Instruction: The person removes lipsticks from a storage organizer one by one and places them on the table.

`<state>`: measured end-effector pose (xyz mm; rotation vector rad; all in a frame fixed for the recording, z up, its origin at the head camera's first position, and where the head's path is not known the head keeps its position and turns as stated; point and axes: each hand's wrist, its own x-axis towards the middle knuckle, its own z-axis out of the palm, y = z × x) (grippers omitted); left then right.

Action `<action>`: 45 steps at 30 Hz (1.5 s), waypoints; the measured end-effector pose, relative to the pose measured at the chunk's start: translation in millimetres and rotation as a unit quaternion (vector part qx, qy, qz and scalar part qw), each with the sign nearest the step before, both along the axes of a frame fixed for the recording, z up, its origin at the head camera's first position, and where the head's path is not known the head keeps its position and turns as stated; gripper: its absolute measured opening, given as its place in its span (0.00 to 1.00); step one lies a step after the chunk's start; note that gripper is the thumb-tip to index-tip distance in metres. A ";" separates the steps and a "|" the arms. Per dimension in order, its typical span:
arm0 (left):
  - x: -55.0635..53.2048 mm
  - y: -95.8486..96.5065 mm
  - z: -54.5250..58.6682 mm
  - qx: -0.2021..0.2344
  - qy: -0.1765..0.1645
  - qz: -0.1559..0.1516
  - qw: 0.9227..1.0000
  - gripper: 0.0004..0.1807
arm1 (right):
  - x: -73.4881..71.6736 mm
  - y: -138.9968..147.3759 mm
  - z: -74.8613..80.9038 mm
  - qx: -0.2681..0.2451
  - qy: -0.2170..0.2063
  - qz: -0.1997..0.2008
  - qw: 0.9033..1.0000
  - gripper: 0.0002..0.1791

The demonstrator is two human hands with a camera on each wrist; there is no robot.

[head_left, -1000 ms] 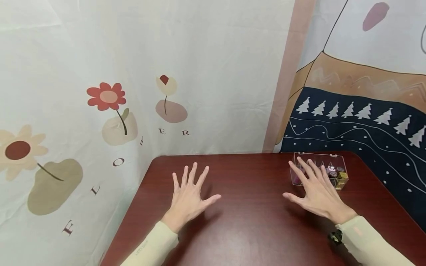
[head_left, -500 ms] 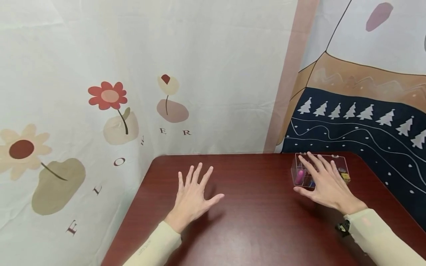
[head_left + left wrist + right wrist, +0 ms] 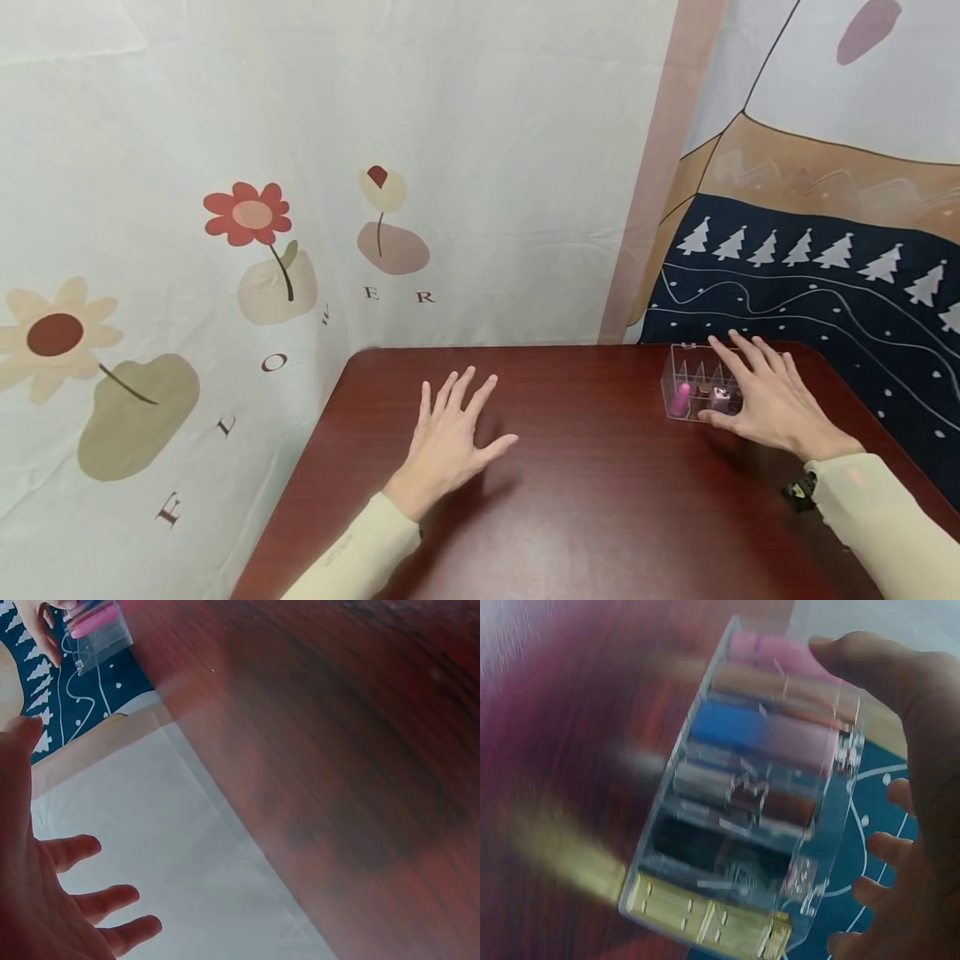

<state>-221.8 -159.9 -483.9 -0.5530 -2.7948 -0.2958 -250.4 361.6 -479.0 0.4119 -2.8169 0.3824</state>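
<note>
A clear plastic compartment box [image 3: 681,367] stands near the table's back right corner. In the right wrist view, its sections hold a pink tube [image 3: 776,654], a tan one, a blue-and-pink one [image 3: 761,735], a dark one and a gold one [image 3: 705,919]; they look like lipsticks. My right hand [image 3: 783,408] is at the box with fingers spread, covering its right part in the head view. The thumb overlaps the box's pink-tube end in the right wrist view. My left hand [image 3: 446,450] hovers above the table's left half, fingers spread, holding nothing.
The dark red wooden table [image 3: 570,492] carries the box. Behind it hangs a pale cloth [image 3: 510,167] printed with flowers and letters. A navy cloth [image 3: 810,283] with white trees hangs at the right. A dark wristband [image 3: 801,492] shows at the right sleeve.
My right hand has moved right and slightly back, uncovering the left part of the box. My left hand has drifted a little to the right. The view has shifted slightly.
</note>
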 end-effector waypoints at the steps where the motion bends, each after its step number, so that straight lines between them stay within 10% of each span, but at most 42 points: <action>1: -0.5 1.4 0.2 0.000 0.002 -0.004 1.000 0.55 | -1.3 3.2 0.8 -0.002 -0.006 -0.004 1.000 0.75; 12: -4.9 18.9 4.5 -0.007 0.022 -0.033 0.999 0.51 | -8.0 26.0 6.1 -0.004 -0.098 -0.050 0.994 0.78; 45: -7.3 48.1 8.0 -0.025 0.024 -0.073 0.997 0.46 | -1.6 12.0 10.5 0.003 -0.096 0.002 0.995 0.66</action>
